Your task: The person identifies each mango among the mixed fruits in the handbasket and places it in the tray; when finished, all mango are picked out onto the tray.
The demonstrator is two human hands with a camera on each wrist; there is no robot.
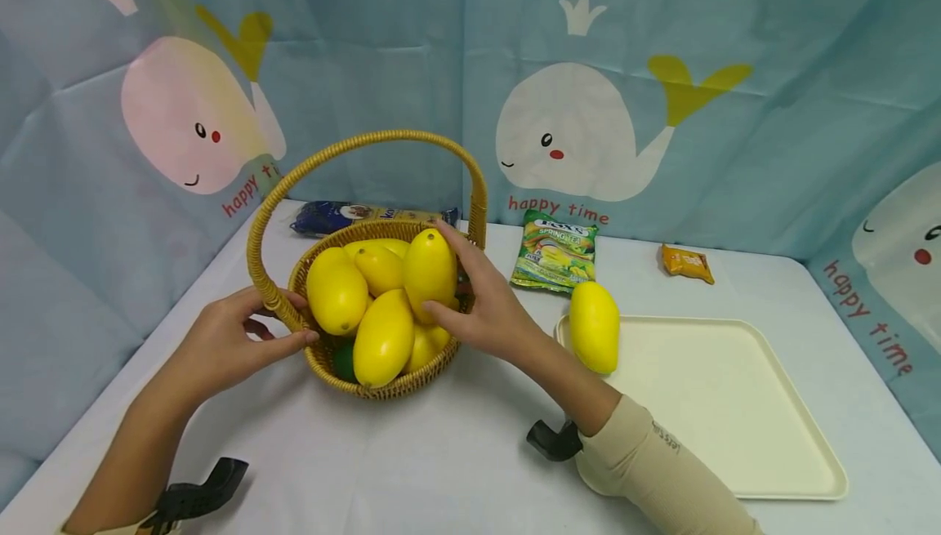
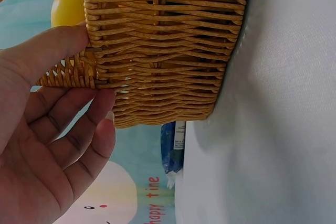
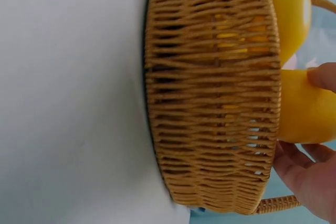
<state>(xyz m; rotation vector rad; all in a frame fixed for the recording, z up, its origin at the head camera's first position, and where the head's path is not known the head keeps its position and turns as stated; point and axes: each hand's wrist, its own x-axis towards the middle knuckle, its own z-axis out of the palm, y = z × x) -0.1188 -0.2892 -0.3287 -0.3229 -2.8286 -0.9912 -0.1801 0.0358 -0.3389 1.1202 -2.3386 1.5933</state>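
A round wicker basket (image 1: 419, 388) with a tall arched handle (image 1: 382, 136) stands on the table, heaped with several yellow mangoes (image 1: 384, 339). Something dark green (image 1: 343, 362) shows low among them. My left hand (image 1: 238, 339) grips the basket at its left side, where the handle meets the rim. In the left wrist view, the thumb lies on the rim and the fingers are behind the handle's base. My right hand (image 1: 488, 298) holds a yellow mango (image 1: 430, 269) upright at the basket's right side, thumb in front and fingers behind. Its lower end sits inside the rim.
To the right lies a cream tray (image 1: 706, 404), with another yellow mango (image 1: 595, 327) across its back left corner. Behind are a green candy bag (image 1: 556, 253), a small orange packet (image 1: 687, 263) and a long blue package (image 1: 331, 218). A blue whale-print curtain (image 1: 412, 53) hangs behind the table.
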